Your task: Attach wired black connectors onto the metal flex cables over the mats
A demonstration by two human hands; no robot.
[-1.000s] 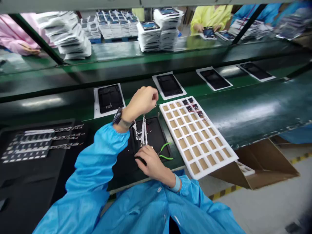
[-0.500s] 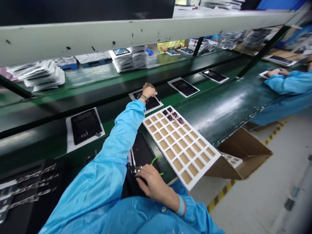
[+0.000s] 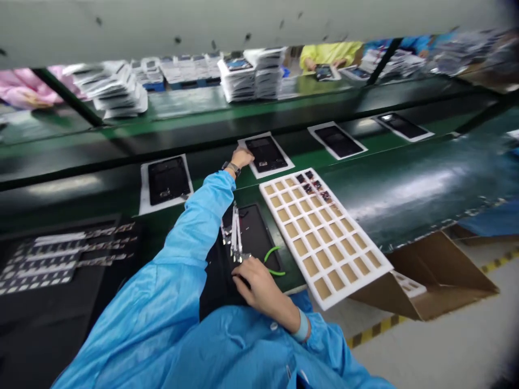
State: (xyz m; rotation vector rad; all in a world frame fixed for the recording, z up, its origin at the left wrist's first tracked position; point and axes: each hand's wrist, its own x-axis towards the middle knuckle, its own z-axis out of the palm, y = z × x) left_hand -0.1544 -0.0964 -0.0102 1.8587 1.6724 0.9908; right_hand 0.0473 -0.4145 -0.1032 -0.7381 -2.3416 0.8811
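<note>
My left hand (image 3: 242, 156) reaches over the line, its fingers closed at the left edge of a black tablet housing (image 3: 265, 154) that lies on a white sheet (image 3: 279, 172). Small metallic parts show near the housing's lower end. Close to my body, my right hand (image 3: 259, 283) curls over a dark panel (image 3: 257, 232), fingers at the near end of silver ribbon cables (image 3: 235, 232). Its fingertips are partly hidden. Just right of these fingers lies a tool with green handles (image 3: 272, 259).
A white compartment tray (image 3: 324, 232) stands to the right, several small dark parts in its far cells. More housings on sheets lie along the line (image 3: 337, 139). Ribbon cables rest on a black surface (image 3: 44, 319) at left. Below right is an open cardboard box (image 3: 446, 281). A shelf beam (image 3: 259, 27) crosses above.
My left hand has moved from above the housing to its left edge, uncovering the housing. My right hand stays by the ribbon cables. The view has shifted left.
</note>
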